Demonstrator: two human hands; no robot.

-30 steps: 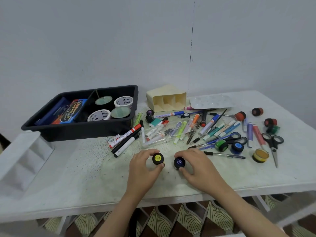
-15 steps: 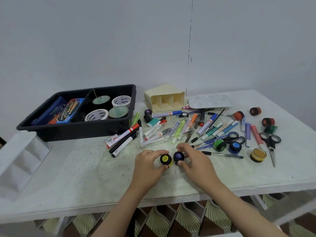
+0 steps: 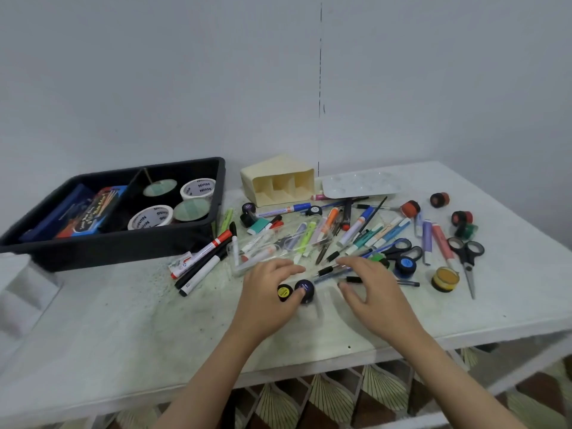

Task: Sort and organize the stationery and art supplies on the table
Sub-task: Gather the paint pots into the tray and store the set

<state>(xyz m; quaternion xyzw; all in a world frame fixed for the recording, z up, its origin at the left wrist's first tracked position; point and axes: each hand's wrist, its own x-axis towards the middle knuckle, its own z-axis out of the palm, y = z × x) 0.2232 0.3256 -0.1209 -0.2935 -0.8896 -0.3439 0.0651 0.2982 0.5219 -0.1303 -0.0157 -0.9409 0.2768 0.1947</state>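
left hand [image 3: 266,295]: fingers curled over the yellow-lid jar [image 3: 284,292], gripping it; thumb tip sits against the purple-lid jar [image 3: 305,288]
jars: both upright, side by side and touching, on the table [image 3: 123,320] at front middle, just in front of the clear case [image 3: 263,253]
right hand [image 3: 374,292]: fingers spread and relaxed, holding nothing, just right of the purple-lid jar, over loose pens [image 3: 356,227]
other jars: blue-lid jar [image 3: 405,264] and ochre-lid jar [image 3: 445,278] further right, near the black scissors [image 3: 465,258]
black tray [image 3: 108,246]: back left; tape rolls [image 3: 150,215] in its right compartment, flat packs in the left
cream organiser [image 3: 280,182]: lying on its side behind the pen pile, white palette [image 3: 359,185] just beside it
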